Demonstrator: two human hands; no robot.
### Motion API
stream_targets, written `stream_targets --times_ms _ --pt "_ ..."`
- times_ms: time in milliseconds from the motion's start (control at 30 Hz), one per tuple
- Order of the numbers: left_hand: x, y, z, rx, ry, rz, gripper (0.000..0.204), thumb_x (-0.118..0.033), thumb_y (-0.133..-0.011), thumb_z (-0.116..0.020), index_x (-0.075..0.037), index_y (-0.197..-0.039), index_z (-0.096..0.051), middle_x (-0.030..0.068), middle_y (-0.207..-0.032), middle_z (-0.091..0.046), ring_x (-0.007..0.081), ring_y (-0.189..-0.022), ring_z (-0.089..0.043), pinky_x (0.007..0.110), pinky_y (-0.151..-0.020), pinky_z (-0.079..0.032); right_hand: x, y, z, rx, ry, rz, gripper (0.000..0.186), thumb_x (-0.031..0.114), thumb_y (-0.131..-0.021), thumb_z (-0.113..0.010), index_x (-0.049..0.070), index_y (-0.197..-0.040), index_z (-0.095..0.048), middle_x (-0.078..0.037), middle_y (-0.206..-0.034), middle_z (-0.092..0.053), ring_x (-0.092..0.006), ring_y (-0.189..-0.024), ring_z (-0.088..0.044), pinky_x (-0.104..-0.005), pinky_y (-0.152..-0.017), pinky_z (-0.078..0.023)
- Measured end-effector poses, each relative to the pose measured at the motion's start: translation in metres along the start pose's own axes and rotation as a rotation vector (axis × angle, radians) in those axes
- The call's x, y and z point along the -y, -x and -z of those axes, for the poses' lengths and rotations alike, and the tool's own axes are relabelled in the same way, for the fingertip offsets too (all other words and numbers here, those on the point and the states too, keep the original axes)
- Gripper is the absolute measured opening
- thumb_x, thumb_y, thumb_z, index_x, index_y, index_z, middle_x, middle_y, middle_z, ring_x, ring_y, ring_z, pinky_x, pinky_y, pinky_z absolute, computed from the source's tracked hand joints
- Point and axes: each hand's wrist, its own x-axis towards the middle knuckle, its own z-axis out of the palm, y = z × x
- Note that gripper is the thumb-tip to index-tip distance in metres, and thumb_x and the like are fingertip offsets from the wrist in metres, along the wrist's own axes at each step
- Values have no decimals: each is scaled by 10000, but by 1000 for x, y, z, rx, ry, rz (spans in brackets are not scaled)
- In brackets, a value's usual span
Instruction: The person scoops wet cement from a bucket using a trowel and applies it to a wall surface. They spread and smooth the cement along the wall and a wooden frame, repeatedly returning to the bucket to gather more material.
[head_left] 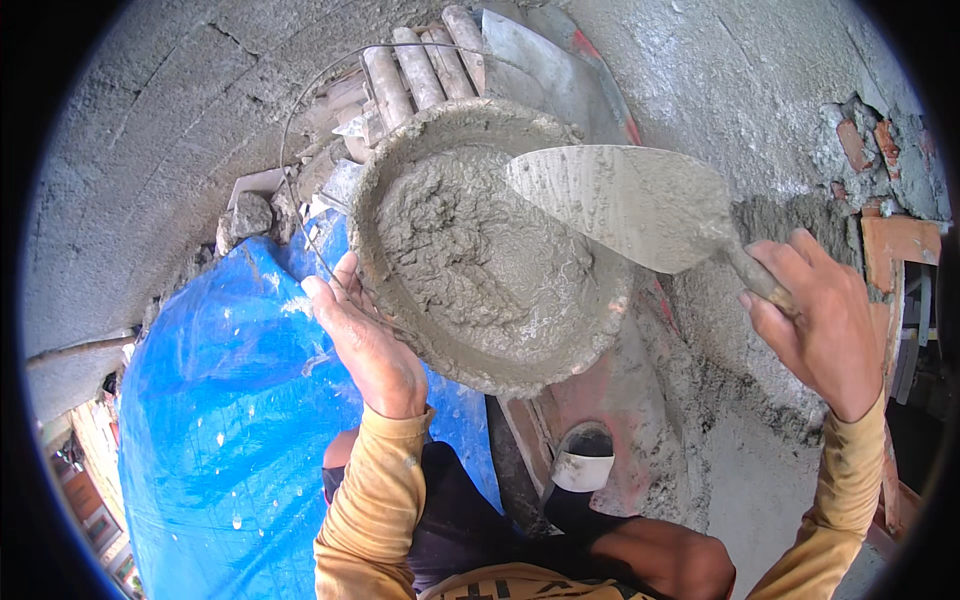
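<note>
A round bucket crusted with mortar stands tilted in front of me, with wet grey mortar inside. My left hand is closed at the bucket's left side, by its rim and the thin wire handle; some of its fingers are hidden behind the bucket. In my right hand is the handle of a trowel. The trowel's broad blade reaches over the right part of the bucket and has smears of mortar on it.
Blue tarpaulin covers the area at left. Wooden poles lie beyond the bucket, and loose stones sit beside it. A rough cement wall rises at right, with broken brick showing. My sandalled foot is below.
</note>
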Motion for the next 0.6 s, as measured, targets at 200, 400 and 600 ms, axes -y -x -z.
stream_targets --times_ms 200,400,600 --pt "9 -5 -1 36 30 -27 680 -587 -936 -340 33 -1192 -454 128 -1179 -512 227 -1115 -459 332 -995 -322 68 -89 -64 27 376 269 138 173 -767 -625 52 -819 -583 -106 -754 -611 -270 -713 -641 -373 -636 -508" --pt "8 -5 3 9 19 -34 712 -604 -933 -327 42 -1209 -444 139 -1183 -500 226 -1115 -452 325 -996 -318 69 -64 -79 239 -199 182 266 216 -797 -606 -6 -945 -611 -188 -800 -643 -358 -730 -633 -426 -669 -493" --pt "-6 0 -5 73 30 67 726 -588 -947 -303 45 -1291 -392 127 -1258 -482 221 -1156 -454 336 -1018 -319 31 3 -84 248 -603 -70 310 281 -783 -634 15 -935 -589 -199 -769 -630 -395 -746 -610 -464 -665 -467"
